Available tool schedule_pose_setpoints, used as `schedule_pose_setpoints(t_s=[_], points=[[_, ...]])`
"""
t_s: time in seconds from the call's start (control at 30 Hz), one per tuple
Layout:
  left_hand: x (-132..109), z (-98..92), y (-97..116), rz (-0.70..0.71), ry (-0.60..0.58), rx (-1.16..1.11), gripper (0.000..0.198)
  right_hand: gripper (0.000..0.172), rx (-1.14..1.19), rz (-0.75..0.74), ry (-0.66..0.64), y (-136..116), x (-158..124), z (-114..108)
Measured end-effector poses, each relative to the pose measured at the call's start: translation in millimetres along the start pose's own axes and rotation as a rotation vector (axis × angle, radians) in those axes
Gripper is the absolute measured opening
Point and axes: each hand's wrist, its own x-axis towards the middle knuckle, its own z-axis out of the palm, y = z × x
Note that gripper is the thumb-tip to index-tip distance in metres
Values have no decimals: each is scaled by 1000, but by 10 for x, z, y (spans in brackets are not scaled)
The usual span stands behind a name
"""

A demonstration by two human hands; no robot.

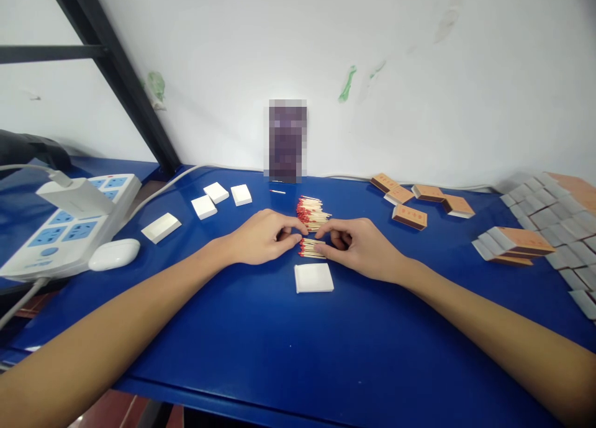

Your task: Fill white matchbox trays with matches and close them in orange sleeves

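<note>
Across the blue counter, the left hand and right hand face each other, thumb and index fingers parted on each; whether any stick is gripped, I cannot tell. Just beyond the fingers lies a matchstick pile. Nearer the front edge is a white matchbox tray. Between pile and tray lies a small matchstick row, sticks pointing left to right, red heads toward the left hand, the right thumb closest, over the plain ends.

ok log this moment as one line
matches: two groups | left hand: at head side | right hand: at plain-end side | white box: on table, person's side of matches | orange boxes: at right
</note>
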Motion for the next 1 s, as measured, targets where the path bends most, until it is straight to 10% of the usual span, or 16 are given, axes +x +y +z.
schedule_pose_setpoints(t_s=[1.0], points=[[8,15,-8,-3,8,35,26,21,-33,-14,51,45,30,25]])
